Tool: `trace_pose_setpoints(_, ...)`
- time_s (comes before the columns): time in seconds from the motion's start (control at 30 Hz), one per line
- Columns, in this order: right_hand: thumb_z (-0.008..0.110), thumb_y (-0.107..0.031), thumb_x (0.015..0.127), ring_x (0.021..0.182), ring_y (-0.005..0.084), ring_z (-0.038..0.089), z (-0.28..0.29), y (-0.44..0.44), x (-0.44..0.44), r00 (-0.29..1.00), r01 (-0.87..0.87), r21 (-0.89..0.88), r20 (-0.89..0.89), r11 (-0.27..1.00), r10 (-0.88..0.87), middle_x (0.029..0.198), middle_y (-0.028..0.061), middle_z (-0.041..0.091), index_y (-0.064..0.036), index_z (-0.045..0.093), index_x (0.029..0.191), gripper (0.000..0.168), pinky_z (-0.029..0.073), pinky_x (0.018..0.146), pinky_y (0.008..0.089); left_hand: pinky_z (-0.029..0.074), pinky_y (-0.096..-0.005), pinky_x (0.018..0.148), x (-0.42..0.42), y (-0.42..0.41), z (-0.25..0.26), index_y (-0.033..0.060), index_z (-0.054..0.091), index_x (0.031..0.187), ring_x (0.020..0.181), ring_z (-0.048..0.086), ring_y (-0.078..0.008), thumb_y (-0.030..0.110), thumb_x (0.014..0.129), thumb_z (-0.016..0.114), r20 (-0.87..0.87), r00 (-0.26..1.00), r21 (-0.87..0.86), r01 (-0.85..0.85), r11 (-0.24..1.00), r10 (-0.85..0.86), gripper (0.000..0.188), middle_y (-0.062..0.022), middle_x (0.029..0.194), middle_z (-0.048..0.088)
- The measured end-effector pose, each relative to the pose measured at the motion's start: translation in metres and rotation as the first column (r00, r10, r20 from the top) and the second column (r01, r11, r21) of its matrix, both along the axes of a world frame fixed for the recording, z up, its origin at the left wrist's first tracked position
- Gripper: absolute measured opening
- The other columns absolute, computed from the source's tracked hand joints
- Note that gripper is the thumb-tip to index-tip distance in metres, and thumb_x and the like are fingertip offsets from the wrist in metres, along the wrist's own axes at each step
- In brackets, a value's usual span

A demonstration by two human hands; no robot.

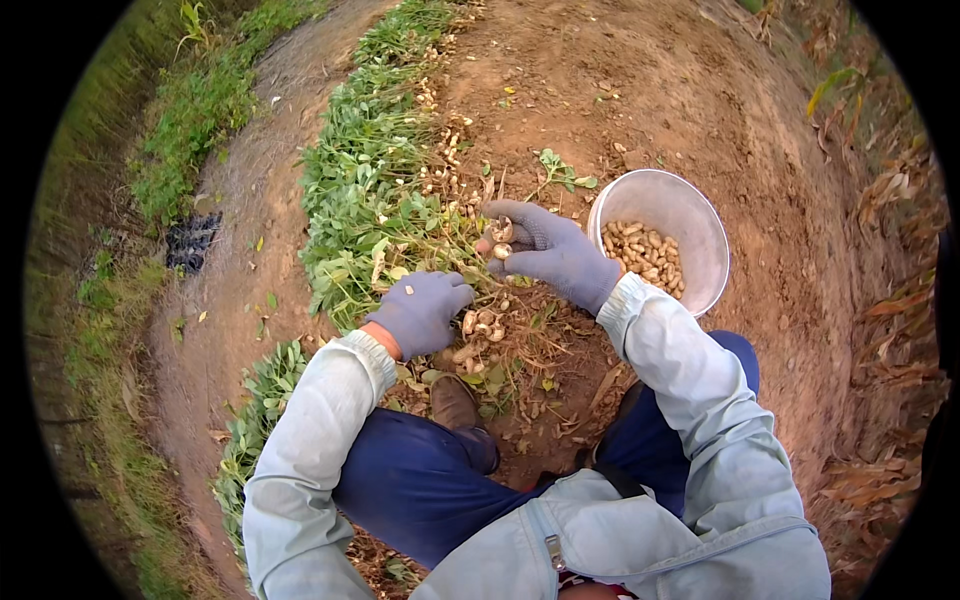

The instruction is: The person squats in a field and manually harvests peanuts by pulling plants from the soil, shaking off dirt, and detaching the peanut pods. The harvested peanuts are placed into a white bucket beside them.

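Both of my hands wear grey knit gloves. My right hand [555, 251] is beside the white plastic bucket [716, 225], with a few unshelled peanuts [502, 240] held between thumb and fingers. The bucket stands on the soil with many peanut pods [643, 251] in its bottom. My left hand [421, 311] is curled, back up, at the stems of the pulled peanut plants [367, 180]; its fingertips are hidden, and what it grips cannot be told. Just right of it lies a cluster of peanut pods [484, 326] with roots.
A row of pulled peanut plants runs away from me, pods toward the right. A loose green sprig [559, 171] lies near the bucket. Dark plastic sheeting [193, 241] lies at the left. Dry corn leaves [892, 300] edge the right side. My boot [454, 405] is below the left hand.
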State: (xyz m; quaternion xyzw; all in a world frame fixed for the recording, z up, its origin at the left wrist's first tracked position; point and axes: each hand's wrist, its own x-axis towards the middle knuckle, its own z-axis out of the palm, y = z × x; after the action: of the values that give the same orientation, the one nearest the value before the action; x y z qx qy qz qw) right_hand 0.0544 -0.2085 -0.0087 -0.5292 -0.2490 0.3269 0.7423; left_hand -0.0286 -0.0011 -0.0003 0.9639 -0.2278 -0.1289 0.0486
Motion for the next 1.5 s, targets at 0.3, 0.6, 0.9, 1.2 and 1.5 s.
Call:
trace_pose_setpoints(0.3, 0.058, 0.004, 0.08, 0.094, 0.0184, 0.065, 0.02, -0.001, -0.011, 0.682, 0.326, -0.348, 0.73, 0.879, 0.036, 0.099, 0.0061, 0.067, -0.014, 0.042, 0.138, 0.064, 0.052, 0.083, 0.0309, 0.048, -0.0419, 0.075, 0.0, 0.002, -0.003, 0.0083, 0.059, 0.09, 0.091, 0.059, -0.03, 0.016, 0.064, 0.07, -0.004, 1.0, -0.01, -0.011, 1.0, 0.011, 0.029, -0.008, 0.09, 0.056)
trace_pose_setpoints(0.6, 0.065, 0.001, 0.076, 0.084, 0.022, 0.068, 0.017, -0.003, -0.015, 0.655, 0.358, -0.169, 0.746, 0.918, -0.118, 0.096, 0.0065, 0.069, -0.017, 0.049, 0.129, 0.059, 0.054, 0.075, 0.0324, 0.049, -0.0412, 0.076, 0.0, -0.002, 0.003, 0.0077, 0.058, 0.088, 0.092, 0.059, -0.0294, 0.012, 0.069, 0.065, -0.022, 1.0, 0.026, -0.015, 1.0, 0.016, 0.021, -0.0084, 0.092, 0.056)
trace_pose_setpoints(0.9, 0.066, -0.02, 0.082, 0.076, 0.0246, 0.066, 0.025, -0.02, -0.003, 0.472, 0.575, -0.163, 0.867, 0.802, -0.162, 0.085, 0.0089, 0.067, -0.011, 0.065, 0.099, 0.019, 0.053, 0.07, 0.0337, 0.049, -0.0407, 0.077, -0.001, 0.003, 0.003, 0.0071, 0.057, 0.087, 0.091, 0.059, -0.0295, 0.012, 0.067, 0.068, 0.044, 0.999, 0.016, -0.025, 1.0, 0.024, 0.023, -0.0089, 0.092, 0.057)
trace_pose_setpoints(1.2, 0.064, -0.025, 0.083, 0.073, 0.0258, 0.065, 0.037, -0.071, 0.028, 0.367, 0.837, -0.278, 0.924, 0.471, -0.107, 0.077, 0.0068, 0.066, -0.008, 0.067, 0.09, 0.019, 0.052, 0.069, 0.035, 0.048, -0.041, 0.067, 0.0, 0.012, 0.007, 0.0059, 0.053, 0.079, 0.079, 0.058, -0.0325, 0.008, 0.059, 0.067, 0.241, 0.948, -0.178, -0.168, 0.97, 0.208, 0.024, -0.0101, 0.082, 0.054)
trace_pose_setpoints(1.5, 0.065, -0.021, 0.082, 0.081, 0.0254, 0.065, 0.046, -0.016, -0.029, 0.633, 0.184, -0.58, 0.688, 0.794, 0.356, 0.091, 0.0083, 0.066, -0.012, 0.068, 0.093, 0.015, 0.051, 0.072, 0.034, 0.049, -0.0418, 0.077, 0.014, -0.006, 0.017, 0.0056, 0.06, 0.09, 0.088, 0.062, -0.0341, 0.025, 0.068, 0.069, 0.155, 0.863, -0.09, -0.473, 0.877, 0.481, 0.031, -0.0134, 0.095, 0.061)
